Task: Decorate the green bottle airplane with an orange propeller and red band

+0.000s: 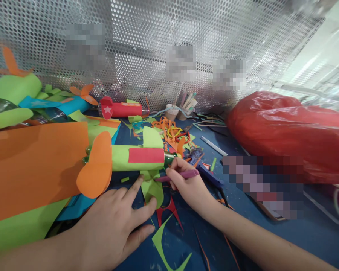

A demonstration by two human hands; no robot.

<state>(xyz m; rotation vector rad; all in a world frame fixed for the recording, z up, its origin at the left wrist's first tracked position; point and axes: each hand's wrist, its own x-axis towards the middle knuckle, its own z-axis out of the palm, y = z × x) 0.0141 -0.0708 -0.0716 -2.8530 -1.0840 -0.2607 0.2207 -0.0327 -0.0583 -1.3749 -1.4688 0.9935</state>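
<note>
A model airplane (121, 158) made from a green bottle wrapped in lime paper lies sideways before me. It has a red paper strip (146, 155), an orange tail piece (95, 165) and lime wings. My left hand (118, 214) rests with fingers spread, its fingertips on the near lime wing (152, 190). Between the fingers of my right hand (186, 180) is a purple marker (183, 174), its tip at that same wing. The right fingers are beside the bottle neck (169, 159).
Orange paper sheets (36, 165) lie at left. Behind are a red bottle plane (124, 109), paper scraps (169, 131) and cups of markers (186, 111). A blue glue gun (209, 175) lies right of the plane. A red plastic bag (288, 135) fills the right side.
</note>
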